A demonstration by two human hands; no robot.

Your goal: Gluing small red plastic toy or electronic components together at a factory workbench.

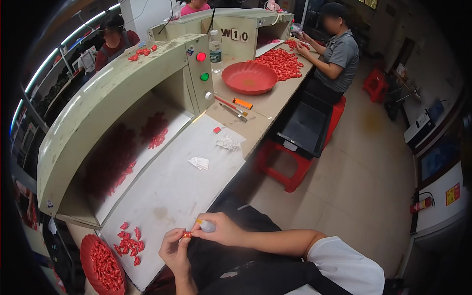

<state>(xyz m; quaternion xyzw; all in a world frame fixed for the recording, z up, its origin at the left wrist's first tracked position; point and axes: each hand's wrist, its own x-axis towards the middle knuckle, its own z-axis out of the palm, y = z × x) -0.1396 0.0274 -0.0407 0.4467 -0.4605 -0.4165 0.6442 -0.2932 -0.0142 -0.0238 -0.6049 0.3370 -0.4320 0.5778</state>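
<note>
My left hand (175,251) pinches a small red figurine piece (187,234) with a gold-coloured patch, held up over the near edge of the bench. Close against it, my right hand (225,231) is closed around a small whitish squeeze bottle (208,226) with a yellowish part, and its fingertips meet the red piece. Left of my hands, several loose red pieces (129,244) lie on white paper (162,196). Beside them, a red scalloped tray (88,250) holds a heap of similar glossy pieces.
A pale green arched machine (118,64) with red pieces inside lines the bench's left. Farther along are crumpled paper (228,143), an orange lighter-like item (243,103), an empty-looking red bowl (249,77) and a water bottle (215,51). A black crate (302,125) sits on red stools; a co-worker (339,54) sits beyond.
</note>
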